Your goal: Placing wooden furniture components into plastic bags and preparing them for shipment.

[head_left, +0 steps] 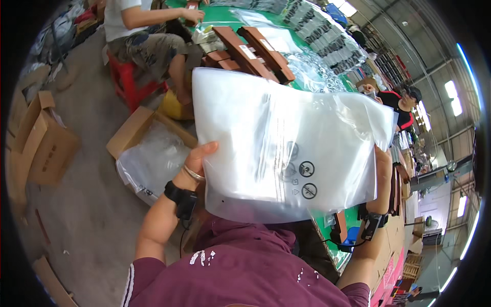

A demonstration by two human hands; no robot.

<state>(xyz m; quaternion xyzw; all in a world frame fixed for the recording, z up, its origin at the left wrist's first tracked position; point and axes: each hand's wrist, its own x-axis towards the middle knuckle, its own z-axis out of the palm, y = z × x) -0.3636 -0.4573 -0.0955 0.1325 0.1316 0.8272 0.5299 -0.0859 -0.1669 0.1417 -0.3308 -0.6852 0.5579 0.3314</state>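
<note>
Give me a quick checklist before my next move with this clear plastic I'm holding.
1. Left hand on the left edge of the clear plastic: ok, thumb over the front.
2. Right hand at the right edge: ok, though its fingers are partly hidden.
3. Plastic lying flat: not ok, it bows and ripples.
4. Number of layers: cannot tell, the edges overlap.
5. Green table free of things beyond the plastic: not ok, brown pieces lie there.
6. Cardboard box on the left open: ok.
</note>
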